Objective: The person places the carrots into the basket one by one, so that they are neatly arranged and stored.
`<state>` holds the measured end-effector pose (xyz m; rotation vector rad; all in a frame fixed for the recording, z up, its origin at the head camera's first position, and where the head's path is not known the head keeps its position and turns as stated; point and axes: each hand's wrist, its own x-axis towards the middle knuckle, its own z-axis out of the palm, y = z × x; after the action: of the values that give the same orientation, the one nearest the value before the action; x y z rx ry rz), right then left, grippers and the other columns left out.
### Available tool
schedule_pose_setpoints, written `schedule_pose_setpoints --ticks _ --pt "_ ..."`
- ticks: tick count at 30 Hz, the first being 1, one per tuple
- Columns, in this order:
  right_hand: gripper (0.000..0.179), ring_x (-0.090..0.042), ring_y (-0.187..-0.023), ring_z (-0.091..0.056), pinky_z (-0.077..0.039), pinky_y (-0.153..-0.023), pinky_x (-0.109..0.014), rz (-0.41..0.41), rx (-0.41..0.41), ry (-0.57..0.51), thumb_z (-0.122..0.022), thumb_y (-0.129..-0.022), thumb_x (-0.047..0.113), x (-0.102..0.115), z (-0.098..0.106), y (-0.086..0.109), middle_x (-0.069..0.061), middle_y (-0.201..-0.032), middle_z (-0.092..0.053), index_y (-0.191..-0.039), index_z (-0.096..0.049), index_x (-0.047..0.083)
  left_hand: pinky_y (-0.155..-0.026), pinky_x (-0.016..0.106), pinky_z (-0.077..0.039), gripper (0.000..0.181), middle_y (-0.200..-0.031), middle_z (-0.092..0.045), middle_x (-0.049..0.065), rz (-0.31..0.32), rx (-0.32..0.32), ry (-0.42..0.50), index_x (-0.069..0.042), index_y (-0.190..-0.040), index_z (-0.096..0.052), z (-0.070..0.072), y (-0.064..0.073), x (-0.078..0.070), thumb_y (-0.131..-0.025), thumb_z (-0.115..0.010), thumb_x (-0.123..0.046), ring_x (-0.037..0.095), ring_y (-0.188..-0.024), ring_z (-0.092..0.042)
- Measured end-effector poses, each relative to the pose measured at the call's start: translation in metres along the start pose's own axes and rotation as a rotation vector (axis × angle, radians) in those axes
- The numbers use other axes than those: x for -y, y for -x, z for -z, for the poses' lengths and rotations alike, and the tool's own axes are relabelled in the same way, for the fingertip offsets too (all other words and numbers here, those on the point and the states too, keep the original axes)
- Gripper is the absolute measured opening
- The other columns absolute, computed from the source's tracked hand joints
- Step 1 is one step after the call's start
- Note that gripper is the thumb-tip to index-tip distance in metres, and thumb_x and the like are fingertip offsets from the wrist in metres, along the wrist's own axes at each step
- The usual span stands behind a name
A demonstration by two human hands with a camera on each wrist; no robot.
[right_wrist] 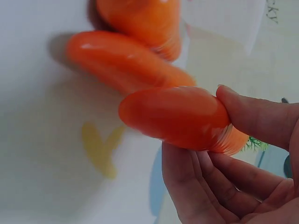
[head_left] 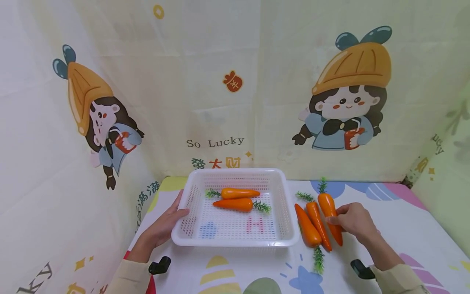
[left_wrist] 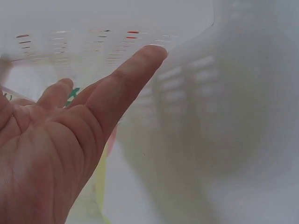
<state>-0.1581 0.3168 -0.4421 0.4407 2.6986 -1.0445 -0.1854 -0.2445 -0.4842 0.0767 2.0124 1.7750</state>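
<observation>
A white perforated plastic basket (head_left: 235, 241) appears raised at an angle over the table, with two orange carrots (head_left: 240, 193) lying inside. My left hand (head_left: 165, 222) grips its left side, thumb over the rim. From below, the left wrist view shows long, nearly straight fingers (left_wrist: 126, 81) against the basket's underside (left_wrist: 93, 42). To the right of the basket, my right hand (head_left: 354, 220) pinches a carrot (head_left: 327, 204) between thumb and fingers. Beside that one lie a slim carrot (head_left: 318, 222) and a thicker carrot (head_left: 307, 226), whose green leaves point toward me.
A patterned cloth (head_left: 264, 273) covers the table. Behind it stands a printed fabric backdrop (head_left: 271, 102), which continues along both sides. Black wrist mounts (head_left: 160, 265) sit on both forearms, close to the tabletop.
</observation>
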Motion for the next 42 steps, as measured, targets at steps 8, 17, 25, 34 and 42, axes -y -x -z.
schedule_pose_setpoints --ticks 8,17,25,34,42 --pt "0.050 -0.022 -0.080 -0.066 -0.064 -0.073 -0.036 0.060 0.012 -0.009 -0.081 -0.088 0.020 0.024 0.001 0.006 -0.026 -0.108 -0.069 -0.121 -0.065 -0.015 -0.102 0.049 -0.058 0.080 -0.172 -0.026 0.001 0.000 -0.008 0.002 -0.063 -0.158 0.002 -0.001 0.001 -0.001 -0.108 -0.053 -0.034 0.035 -0.132 -0.059" --pt "0.055 -0.022 -0.083 -0.067 -0.066 -0.078 -0.039 0.102 0.031 0.001 -0.084 -0.086 0.021 0.047 -0.001 0.012 -0.026 -0.115 -0.069 -0.127 -0.065 -0.012 -0.100 0.049 -0.059 0.081 -0.171 -0.028 0.001 -0.003 -0.002 0.018 -0.064 -0.158 0.001 -0.001 0.000 -0.002 -0.108 -0.054 -0.033 0.037 -0.131 -0.059" --pt "0.058 -0.022 -0.085 -0.069 -0.066 -0.079 -0.042 0.118 0.041 0.004 -0.087 -0.083 0.022 0.066 -0.005 0.011 -0.027 -0.118 -0.069 -0.126 -0.066 -0.010 -0.101 0.049 -0.058 0.081 -0.172 -0.027 0.001 0.003 -0.006 0.022 -0.063 -0.158 0.002 -0.001 0.000 -0.002 -0.108 -0.054 -0.033 0.036 -0.131 -0.059" --pt "0.054 -0.023 -0.083 -0.069 -0.066 -0.078 -0.042 0.169 0.044 0.021 -0.087 -0.083 0.018 0.086 -0.010 0.016 -0.026 -0.116 -0.071 -0.125 -0.068 -0.009 -0.102 0.049 -0.059 0.080 -0.171 -0.027 -0.001 0.002 -0.008 0.025 -0.064 -0.158 0.001 -0.001 0.000 -0.002 -0.109 -0.053 -0.031 0.036 -0.132 -0.060" --pt "0.050 -0.024 -0.086 -0.068 -0.066 -0.082 -0.042 0.216 0.069 0.023 -0.086 -0.082 0.016 0.099 -0.015 0.017 -0.023 -0.116 -0.072 -0.124 -0.070 -0.007 -0.102 0.049 -0.058 0.080 -0.172 -0.026 -0.001 0.006 -0.013 0.027 -0.063 -0.158 0.001 -0.001 0.000 -0.001 -0.108 -0.054 -0.031 0.036 -0.136 -0.058"
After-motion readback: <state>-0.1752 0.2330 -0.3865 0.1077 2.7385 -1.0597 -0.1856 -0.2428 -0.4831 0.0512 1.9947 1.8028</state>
